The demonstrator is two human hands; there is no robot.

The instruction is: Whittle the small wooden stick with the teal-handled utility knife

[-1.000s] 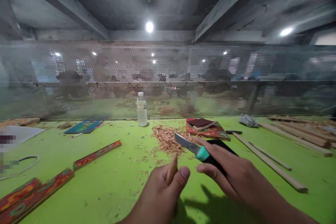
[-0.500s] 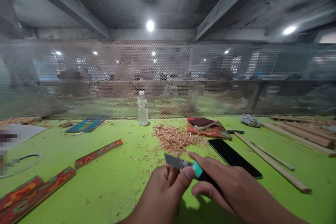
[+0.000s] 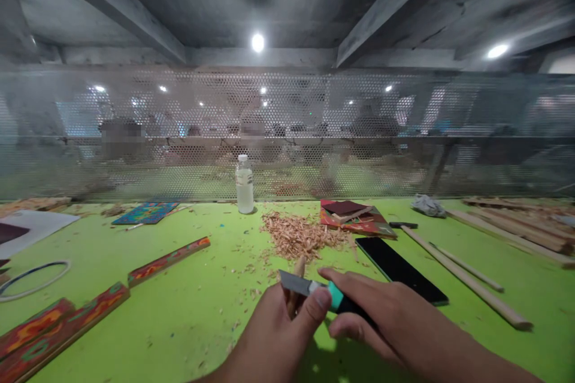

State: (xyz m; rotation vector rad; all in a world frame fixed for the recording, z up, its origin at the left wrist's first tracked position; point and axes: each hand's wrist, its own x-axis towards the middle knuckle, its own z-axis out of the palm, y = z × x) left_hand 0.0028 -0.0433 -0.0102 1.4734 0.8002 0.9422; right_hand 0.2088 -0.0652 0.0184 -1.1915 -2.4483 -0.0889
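Low in the middle of the head view, my left hand is closed around a small wooden piece whose tapered end sticks up past the fingers. My right hand grips a utility knife with a black and teal handle. Its broad grey blade lies across the wooden piece, pointing left. My left thumb presses at the knife near the base of the blade. Just beyond both hands, a heap of wood shavings is spread on the green table.
A water bottle stands behind the shavings. Right of them lie a black phone, a hammer and sandpaper on a painted board. Painted strips lie at left. A perforated metal screen closes the back.
The knife blade has shifted slightly down and left along the wooden piece, so more of its tapered tip shows. Both hands keep their grip.
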